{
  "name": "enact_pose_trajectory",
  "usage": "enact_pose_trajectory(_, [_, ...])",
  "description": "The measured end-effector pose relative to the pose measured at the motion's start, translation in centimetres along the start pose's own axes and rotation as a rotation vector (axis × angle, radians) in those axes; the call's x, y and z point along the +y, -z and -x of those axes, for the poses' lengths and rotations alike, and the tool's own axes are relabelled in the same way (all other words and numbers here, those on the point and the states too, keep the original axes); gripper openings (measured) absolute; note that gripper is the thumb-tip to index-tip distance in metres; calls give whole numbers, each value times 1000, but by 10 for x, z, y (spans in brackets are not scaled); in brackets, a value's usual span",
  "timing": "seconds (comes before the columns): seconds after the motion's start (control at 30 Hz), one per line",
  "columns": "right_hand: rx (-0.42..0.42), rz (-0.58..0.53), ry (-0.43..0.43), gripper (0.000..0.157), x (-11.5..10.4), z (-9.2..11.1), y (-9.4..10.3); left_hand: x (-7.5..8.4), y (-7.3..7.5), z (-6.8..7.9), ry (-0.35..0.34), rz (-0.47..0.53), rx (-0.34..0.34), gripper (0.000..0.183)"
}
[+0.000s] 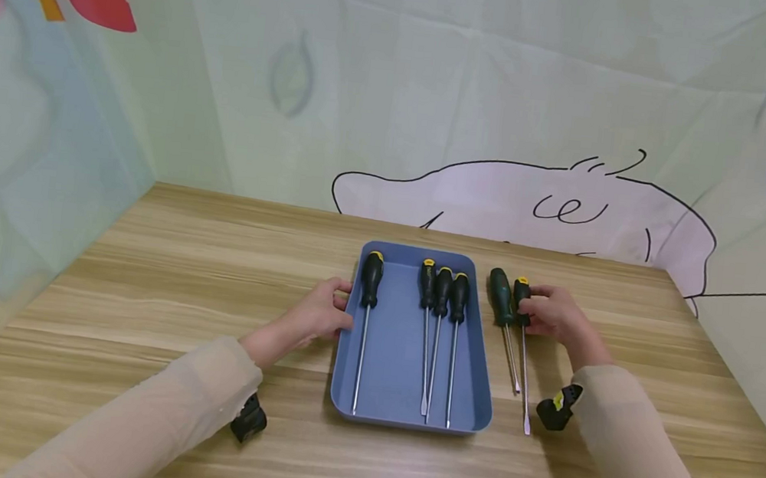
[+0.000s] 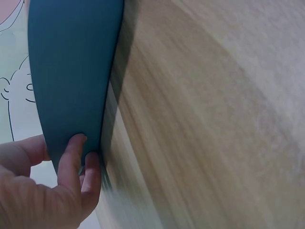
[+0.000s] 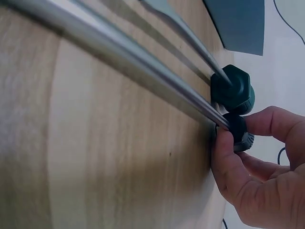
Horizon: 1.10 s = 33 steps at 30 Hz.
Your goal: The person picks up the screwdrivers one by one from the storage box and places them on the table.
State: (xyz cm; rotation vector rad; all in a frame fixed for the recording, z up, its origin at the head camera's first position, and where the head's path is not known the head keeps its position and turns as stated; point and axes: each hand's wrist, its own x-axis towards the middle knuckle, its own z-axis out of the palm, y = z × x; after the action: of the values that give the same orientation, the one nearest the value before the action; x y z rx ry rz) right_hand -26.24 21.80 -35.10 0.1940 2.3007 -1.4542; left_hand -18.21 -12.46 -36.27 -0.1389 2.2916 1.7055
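A blue tray (image 1: pixel 390 363) lies on the table with several black-handled screwdrivers in it. One screwdriver (image 1: pixel 371 280) lies along its left side, the others toward its right. At the left wall, my left hand (image 1: pixel 316 313) pinches the tray's side, fingers on the outside and thumb at the rim; the left wrist view shows the fingertips on the tray wall (image 2: pixel 71 71). To the right of the tray, my right hand (image 1: pixel 555 317) pinches the handle of a black screwdriver (image 3: pixel 237 126) with a yellow end. Beside it lies a green-handled screwdriver (image 1: pixel 501 293), outside the tray.
The wood-grained table (image 1: pixel 215 254) meets a printed cloth backdrop (image 1: pixel 396 102) at its back and sides. A black wrist camera (image 1: pixel 556 410) hangs under the right sleeve and another (image 1: pixel 249 418) under the left.
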Motion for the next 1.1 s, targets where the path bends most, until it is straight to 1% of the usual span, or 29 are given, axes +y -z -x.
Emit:
enact_pose_trajectory(0.13, [13,15,-9,66,-1,0,-2,1,0,1,14,-25,2,58])
enact_pose_trajectory(0.4, [42,58,-13,65,0,-4,-4,3,0,1,15,-19,1,59])
enact_pose_trajectory(0.7, [39,70,-37,63,-1,-2,-3,1,1,0,20,-30,8,59])
enact_pose_trajectory(0.9, [31,49,-23,64,-3,1,-3,1,0,0,12,-11,15,59])
enact_pose_trajectory(1.1, [24,57,-19,64,-4,5,-2,0,-1,0,0,20,13,60])
